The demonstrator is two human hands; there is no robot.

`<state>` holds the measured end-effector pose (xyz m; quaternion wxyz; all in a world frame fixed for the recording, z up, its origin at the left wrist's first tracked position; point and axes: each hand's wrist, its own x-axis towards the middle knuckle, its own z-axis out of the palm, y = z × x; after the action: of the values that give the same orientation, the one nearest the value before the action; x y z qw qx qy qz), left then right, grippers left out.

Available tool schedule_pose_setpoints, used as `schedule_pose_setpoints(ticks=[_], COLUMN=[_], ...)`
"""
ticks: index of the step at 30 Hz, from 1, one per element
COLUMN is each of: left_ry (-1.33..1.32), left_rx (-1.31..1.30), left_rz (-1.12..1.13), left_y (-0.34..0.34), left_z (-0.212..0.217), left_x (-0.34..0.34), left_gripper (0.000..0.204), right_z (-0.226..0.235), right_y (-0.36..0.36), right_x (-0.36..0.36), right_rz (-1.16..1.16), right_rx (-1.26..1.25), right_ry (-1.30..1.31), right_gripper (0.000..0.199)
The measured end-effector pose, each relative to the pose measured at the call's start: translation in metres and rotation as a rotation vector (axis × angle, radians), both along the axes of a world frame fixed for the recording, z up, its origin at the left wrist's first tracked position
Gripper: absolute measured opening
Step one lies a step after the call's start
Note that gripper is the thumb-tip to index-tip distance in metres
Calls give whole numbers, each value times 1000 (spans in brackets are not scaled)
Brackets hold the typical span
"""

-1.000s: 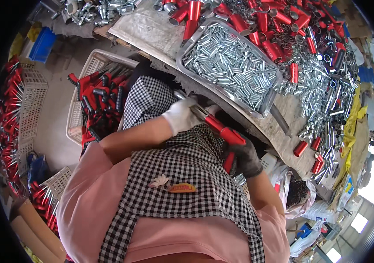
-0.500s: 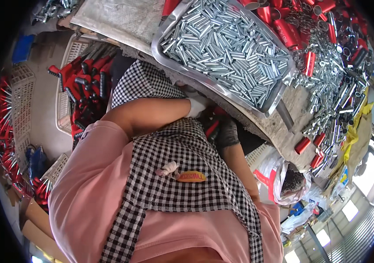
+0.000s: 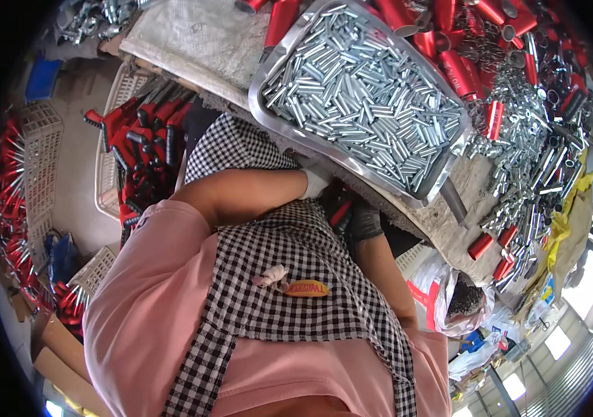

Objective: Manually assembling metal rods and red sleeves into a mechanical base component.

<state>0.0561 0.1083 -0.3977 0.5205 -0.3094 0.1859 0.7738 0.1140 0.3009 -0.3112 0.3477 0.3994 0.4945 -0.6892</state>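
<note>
My left hand (image 3: 318,183) wears a whitish glove and reaches in under the worktable's edge; its fingers are hidden. Beside it, my right hand (image 3: 366,222) in a dark grey glove is closed around a red-and-black tool (image 3: 340,211), low in front of my checked apron. Only part of this tool shows, in shadow between the two hands. Just beyond the hands, a metal tray (image 3: 277,126) heaped with short silvery pins (image 3: 373,97) rests on the worktable (image 3: 189,35).
Red tubes (image 3: 458,73), springs and small metal parts (image 3: 519,139) pile up at the right. A pale crate (image 3: 107,182) at the left holds red-and-black tools (image 3: 147,139). More crates (image 3: 38,149) stand farther left. A white bag (image 3: 435,295) hangs below the table's right end.
The whole view has shifted a little, so the tray and table appear slightly lower and farther right. Both hands stay close together at the table edge, with the red-and-black tool between them.
</note>
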Motion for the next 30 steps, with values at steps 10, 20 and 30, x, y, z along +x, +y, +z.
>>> schedule_pose_setpoints(ticks=[10,20,30], left_ry=[883,1551,1513], left_rx=[-498,-1011,-999], left_rz=[-689,-1074,-934], left_y=[-45,-19,-24], left_z=[84,63,93], left_x=[-46,-28,-24], left_gripper=[41,39,33], right_z=[-12,-44,-53], right_y=[7,23,-12], right_x=[-105,-135,-88], right_rz=[-25,191,592], right_rx=[-10,38,14], right_ry=[451,552,558], right_gripper=[40,42,44])
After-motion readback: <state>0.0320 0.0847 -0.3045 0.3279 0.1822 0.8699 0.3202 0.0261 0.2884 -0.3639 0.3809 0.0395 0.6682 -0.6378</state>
